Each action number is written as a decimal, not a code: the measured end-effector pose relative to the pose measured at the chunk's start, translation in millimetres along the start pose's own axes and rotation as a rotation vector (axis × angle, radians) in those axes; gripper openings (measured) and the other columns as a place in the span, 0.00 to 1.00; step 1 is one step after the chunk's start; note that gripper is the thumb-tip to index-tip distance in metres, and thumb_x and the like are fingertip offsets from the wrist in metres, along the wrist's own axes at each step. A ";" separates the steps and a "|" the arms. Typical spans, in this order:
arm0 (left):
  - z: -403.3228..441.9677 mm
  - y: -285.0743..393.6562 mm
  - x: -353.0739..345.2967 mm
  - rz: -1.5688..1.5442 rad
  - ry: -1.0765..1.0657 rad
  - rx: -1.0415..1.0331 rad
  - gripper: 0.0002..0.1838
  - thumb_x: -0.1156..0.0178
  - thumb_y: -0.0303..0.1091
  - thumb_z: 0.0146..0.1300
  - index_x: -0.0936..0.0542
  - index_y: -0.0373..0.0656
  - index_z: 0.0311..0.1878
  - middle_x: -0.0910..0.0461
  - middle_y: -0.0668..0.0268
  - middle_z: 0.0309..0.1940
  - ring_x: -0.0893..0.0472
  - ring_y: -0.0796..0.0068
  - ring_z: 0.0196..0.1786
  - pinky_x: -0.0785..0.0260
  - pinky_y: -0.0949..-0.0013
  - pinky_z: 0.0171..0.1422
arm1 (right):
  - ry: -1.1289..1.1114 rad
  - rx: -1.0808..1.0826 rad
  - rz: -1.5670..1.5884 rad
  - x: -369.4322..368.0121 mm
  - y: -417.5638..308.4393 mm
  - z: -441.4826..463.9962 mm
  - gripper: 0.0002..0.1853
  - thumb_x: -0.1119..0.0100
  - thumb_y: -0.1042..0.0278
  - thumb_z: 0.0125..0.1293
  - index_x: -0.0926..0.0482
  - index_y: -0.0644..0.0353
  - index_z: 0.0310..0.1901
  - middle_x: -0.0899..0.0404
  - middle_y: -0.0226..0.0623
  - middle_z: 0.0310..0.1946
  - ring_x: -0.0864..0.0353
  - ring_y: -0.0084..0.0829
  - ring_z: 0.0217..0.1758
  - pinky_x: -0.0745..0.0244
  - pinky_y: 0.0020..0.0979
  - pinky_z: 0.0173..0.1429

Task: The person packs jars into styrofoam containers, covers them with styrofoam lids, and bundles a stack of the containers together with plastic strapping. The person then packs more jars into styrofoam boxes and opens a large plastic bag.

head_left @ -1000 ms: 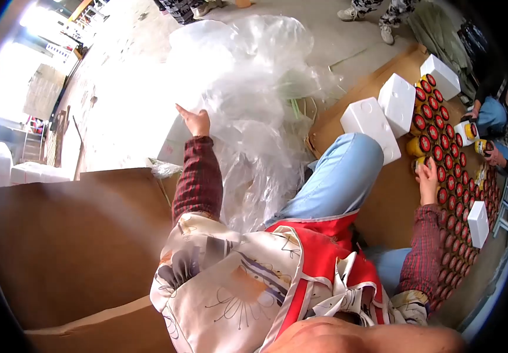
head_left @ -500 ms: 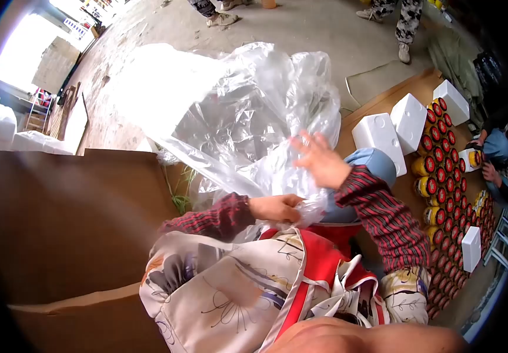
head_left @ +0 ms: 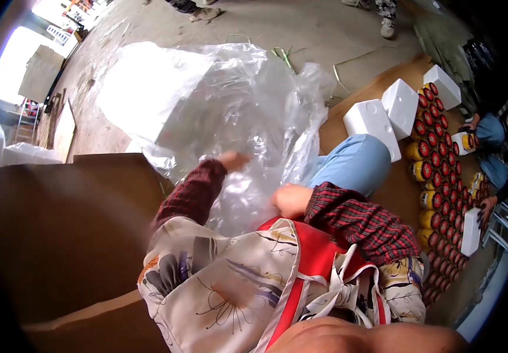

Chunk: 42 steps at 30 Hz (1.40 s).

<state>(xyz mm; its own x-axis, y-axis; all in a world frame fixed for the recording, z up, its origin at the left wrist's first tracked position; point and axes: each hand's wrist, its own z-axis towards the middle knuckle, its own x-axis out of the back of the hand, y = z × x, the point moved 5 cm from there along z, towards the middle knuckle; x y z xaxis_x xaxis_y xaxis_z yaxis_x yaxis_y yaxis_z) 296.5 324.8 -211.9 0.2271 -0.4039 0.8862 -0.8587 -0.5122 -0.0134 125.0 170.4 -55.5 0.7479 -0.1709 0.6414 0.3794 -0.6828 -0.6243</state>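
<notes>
A large clear plastic bag lies crumpled and spread in front of my lap, its left part bright with glare. My left hand is over the near left part of the plastic; motion smears its fingers, so their position is unclear. Close to my apron, my right hand is closed on the near edge of the bag beside my knee. The fingertips of that hand are partly hidden.
A brown cardboard box stands at my left. To the right, white foam boxes and rows of yellow jars with red lids rest on cardboard. A co-worker's hand is by another foam box. People's feet show at the back.
My left hand has moved forward and left over the plastic. My right hand has come down from its raised, spread pose to the near edge. The bag lies flatter, and the co-worker's hand has reached the foam box.
</notes>
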 end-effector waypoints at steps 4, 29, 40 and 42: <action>-68.2 115.4 70.5 -1.340 -0.520 -0.185 0.17 0.51 0.38 0.71 0.24 0.35 0.54 0.17 0.65 0.38 0.20 0.76 0.41 0.29 0.69 0.46 | -0.028 0.268 0.380 16.9 15.8 -15.5 0.37 0.33 0.52 0.51 0.30 0.59 0.62 0.28 0.55 0.57 0.30 0.49 0.62 0.35 0.39 0.64; -92.8 -10.1 -58.0 -2.405 -0.045 0.959 0.22 0.43 0.50 0.63 0.25 0.44 0.52 0.24 0.63 0.54 0.26 0.66 0.59 0.36 0.59 0.64 | 0.165 -0.257 -0.019 60.0 115.8 -28.7 0.36 0.26 0.46 0.41 0.21 0.60 0.51 0.20 0.48 0.48 0.23 0.46 0.54 0.30 0.39 0.60; -39.9 67.3 195.5 -1.972 0.847 0.047 0.12 0.51 0.37 0.73 0.23 0.39 0.39 0.26 0.71 0.28 0.27 0.82 0.31 0.32 0.75 0.36 | 1.232 -0.030 -0.160 145.5 -5.2 -47.7 0.28 0.28 0.61 0.47 0.24 0.57 0.53 0.19 0.41 0.32 0.19 0.41 0.40 0.33 0.41 0.57; -62.4 73.8 222.1 -1.899 0.815 -0.115 0.14 0.52 0.38 0.74 0.23 0.37 0.40 0.26 0.71 0.29 0.27 0.82 0.32 0.32 0.75 0.36 | 1.383 -0.032 -0.239 146.8 -8.9 -51.0 0.31 0.29 0.65 0.49 0.27 0.57 0.57 0.19 0.42 0.31 0.18 0.40 0.39 0.31 0.39 0.54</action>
<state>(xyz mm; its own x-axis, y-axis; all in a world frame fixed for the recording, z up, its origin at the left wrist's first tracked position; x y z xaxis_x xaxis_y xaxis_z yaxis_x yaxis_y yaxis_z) 254.9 244.6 12.8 0.4882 0.8253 -0.2837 0.1221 0.2573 0.9586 203.6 115.2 66.9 -0.4734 -0.5886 0.6553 0.3930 -0.8069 -0.4409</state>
